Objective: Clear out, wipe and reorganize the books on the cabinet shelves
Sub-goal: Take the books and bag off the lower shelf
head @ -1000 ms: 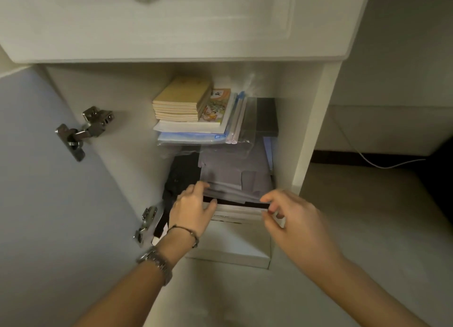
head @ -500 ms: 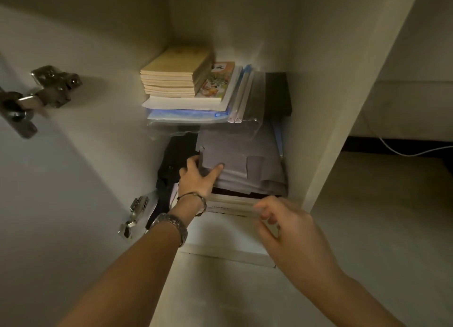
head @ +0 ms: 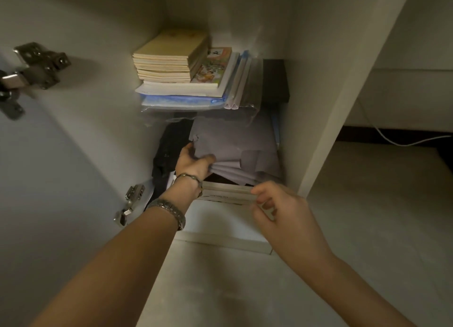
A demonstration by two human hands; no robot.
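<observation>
The person reaches into the open cabinet (head: 318, 86) with both arms. The left hand (head: 193, 161) is on the lower shelf, at about 10 o'clock from the right hand; its thumb and fingers hold the left edge of the grey folders (head: 235, 150), which fan out slightly under the thumb. A watch (head: 169, 211) and a thin bracelet (head: 188, 177) are on the left wrist. The right hand (head: 279, 209) is at the front of the shelf, at 5 o'clock from the grey folders; its fingers are curled and pinch the right end of the white books (head: 228, 194) that lie flat below the folders. A black object (head: 169, 150) lies at 9 o'clock from the folders, against the left wall.

On the upper shelf, at 12 o'clock from the hands, a stack of yellow books (head: 169, 59) sits on a colourful picture book (head: 215, 66), with blue and clear plastic folders (head: 186, 101) under them. Two metal hinges (head: 36, 66) are on the open door at 9 o'clock.
</observation>
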